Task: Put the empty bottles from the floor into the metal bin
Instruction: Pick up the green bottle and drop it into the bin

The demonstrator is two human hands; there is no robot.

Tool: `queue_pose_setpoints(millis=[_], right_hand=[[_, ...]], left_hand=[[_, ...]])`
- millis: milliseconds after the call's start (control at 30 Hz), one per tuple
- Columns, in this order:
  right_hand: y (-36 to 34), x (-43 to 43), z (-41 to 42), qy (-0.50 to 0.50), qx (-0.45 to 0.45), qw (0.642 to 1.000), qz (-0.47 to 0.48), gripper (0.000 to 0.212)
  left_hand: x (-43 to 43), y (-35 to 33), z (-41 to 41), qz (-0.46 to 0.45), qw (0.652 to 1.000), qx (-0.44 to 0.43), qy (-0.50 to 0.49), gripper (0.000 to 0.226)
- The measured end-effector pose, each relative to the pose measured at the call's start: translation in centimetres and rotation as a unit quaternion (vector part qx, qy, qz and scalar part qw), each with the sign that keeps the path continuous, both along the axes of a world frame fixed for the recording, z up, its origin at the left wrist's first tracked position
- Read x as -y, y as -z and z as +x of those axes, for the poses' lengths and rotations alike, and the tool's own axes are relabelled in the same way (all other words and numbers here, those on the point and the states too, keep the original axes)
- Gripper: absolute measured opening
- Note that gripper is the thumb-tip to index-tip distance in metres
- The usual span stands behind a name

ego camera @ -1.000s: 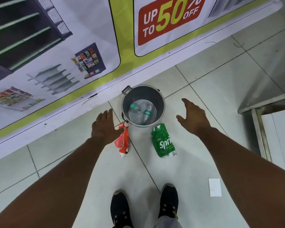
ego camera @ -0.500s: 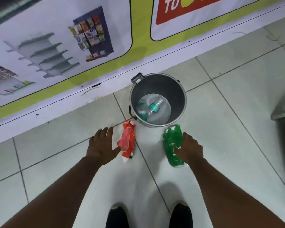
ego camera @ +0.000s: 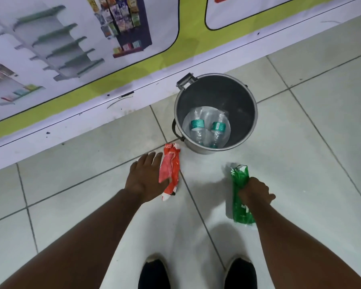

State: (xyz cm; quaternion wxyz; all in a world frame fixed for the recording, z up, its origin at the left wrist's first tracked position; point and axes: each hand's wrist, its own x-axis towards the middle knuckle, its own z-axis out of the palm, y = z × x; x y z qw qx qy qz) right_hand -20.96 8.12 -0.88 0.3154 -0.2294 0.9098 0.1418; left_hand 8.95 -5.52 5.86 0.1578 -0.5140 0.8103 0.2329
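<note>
your right hand (ego camera: 253, 191) has its fingers closed around the crushed green bottle (ego camera: 240, 197), probably to lift it to the metal bin (ego camera: 246, 97) just ahead. your left hand (ego camera: 143, 180) lies spread against the red bottle (ego camera: 169, 170), not yet gripping. two clear bottles (ego camera: 206, 127) with teal labels sit inside; no writing is legible.

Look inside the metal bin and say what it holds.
The metal bin holds two clear plastic bottles with teal labels, lying side by side on its bottom. Anything beneath them is hidden.
</note>
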Motion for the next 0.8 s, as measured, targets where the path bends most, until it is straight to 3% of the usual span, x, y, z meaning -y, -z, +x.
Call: queue_pose_setpoints(millis=[100, 200, 367, 600, 667, 800], right_hand=[[-5.0, -1.3, -1.3, 0.047, -0.018, 0.997, -0.062, 0.022], [-11.6, -0.7, -2.7, 0.076, -0.022, 0.978, -0.193, 0.027], [-22.0, 3.8, -2.8, 0.115, 0.018, 0.879, -0.463, 0.035], [-28.1, 12.0, 0.6, 0.106, 0.044, 0.799, -0.591, 0.059], [-27.7, 13.3, 1.1, 0.084, 0.048, 0.803, -0.588, 0.063], [-24.3, 13.0, 0.7, -0.075, 0.059, 0.898, -0.43, 0.095]], left_hand=[[-0.4, -4.4, 0.0, -0.01, 1.0, 0.003, -0.007, 0.09], [-0.3, -9.3, -0.3, -0.026, 1.0, -0.004, -0.008, 0.089], [0.6, -16.4, -1.6, -0.044, 0.999, -0.028, -0.013, 0.087], [2.0, -20.5, -2.1, -0.071, 0.996, -0.045, -0.018, 0.084], [2.5, -20.6, -1.7, -0.073, 0.996, -0.043, -0.024, 0.085], [2.6, -19.7, -0.7, -0.072, 0.997, -0.024, -0.031, 0.085]])
